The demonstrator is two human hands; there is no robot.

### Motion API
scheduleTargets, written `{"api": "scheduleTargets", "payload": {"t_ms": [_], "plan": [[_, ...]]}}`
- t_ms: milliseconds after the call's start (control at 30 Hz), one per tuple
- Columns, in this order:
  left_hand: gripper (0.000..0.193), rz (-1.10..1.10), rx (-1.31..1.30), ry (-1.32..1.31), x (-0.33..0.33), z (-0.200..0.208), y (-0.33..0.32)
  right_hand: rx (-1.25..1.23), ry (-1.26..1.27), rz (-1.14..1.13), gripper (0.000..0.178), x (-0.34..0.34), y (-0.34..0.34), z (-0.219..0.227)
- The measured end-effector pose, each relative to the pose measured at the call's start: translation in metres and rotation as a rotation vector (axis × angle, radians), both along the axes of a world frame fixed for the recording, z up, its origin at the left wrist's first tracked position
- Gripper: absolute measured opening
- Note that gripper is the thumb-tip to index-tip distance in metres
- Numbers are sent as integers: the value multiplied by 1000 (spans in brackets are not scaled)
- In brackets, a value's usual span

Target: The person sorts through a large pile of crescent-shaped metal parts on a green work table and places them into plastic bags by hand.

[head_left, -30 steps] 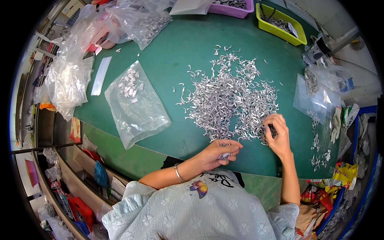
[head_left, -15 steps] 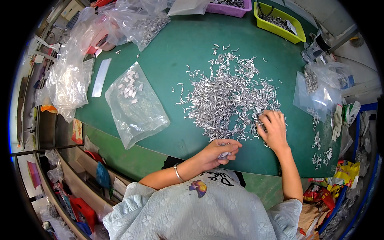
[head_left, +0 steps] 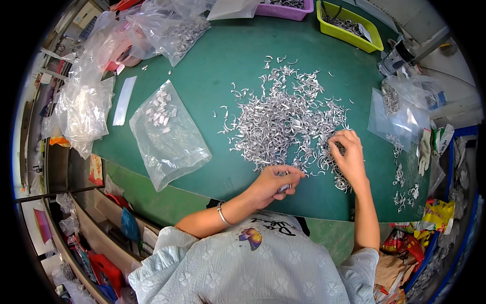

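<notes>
A green table (head_left: 223, 55) fills the middle of a cluttered workroom, its near edge running just in front of the person's body. On it, right of centre, lies a broad, loose heap of silvery pieces (head_left: 266, 124). They are small, slim and curved, many like crescents or little hooks, with a dull metallic sheen and brighter glints along their bends. The heap is dense in the middle and left and thins toward its edges, with stray pieces lying singly on the green. At its lower right the pieces look darker, some curled almost into rings.

The left hand (head_left: 277, 183) is at the near edge of the heap, its grip curled around a few greyish-silver pieces that show between the fingers. The right hand (head_left: 349, 154) is at the heap's right edge, fingers bent toward the thumb; whether its grip pinches a piece cannot be told.

Left of the heap, well apart from it, a clear plastic bag (head_left: 177, 152) lies flat, with pale, whitish chips (head_left: 160, 111) gathered near its far end. A whitish strip (head_left: 124, 101) lies beyond it. Along the far edge stand a purple basket (head_left: 283, 13) and a yellow-green basket (head_left: 349, 41), both holding dark metallic items.
</notes>
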State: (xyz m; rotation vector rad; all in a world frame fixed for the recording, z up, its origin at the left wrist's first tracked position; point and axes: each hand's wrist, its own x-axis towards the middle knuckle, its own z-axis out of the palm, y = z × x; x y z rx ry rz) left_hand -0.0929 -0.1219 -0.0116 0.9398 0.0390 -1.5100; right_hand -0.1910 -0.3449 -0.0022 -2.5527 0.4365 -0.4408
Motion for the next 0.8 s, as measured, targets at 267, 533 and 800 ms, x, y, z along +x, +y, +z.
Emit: {"api": "scheduleTargets", "payload": {"t_ms": [267,533,800], "plan": [[20,64,1,-210,11,5,-1,-532,291,-104,21,27,19,-18],[18,139,10,-187,20,10,-7,-401,198,-80,20,25,14,-31],[19,128,16,-192,12,7,-6,-112,198,-61,18,26,9,-21]]}}
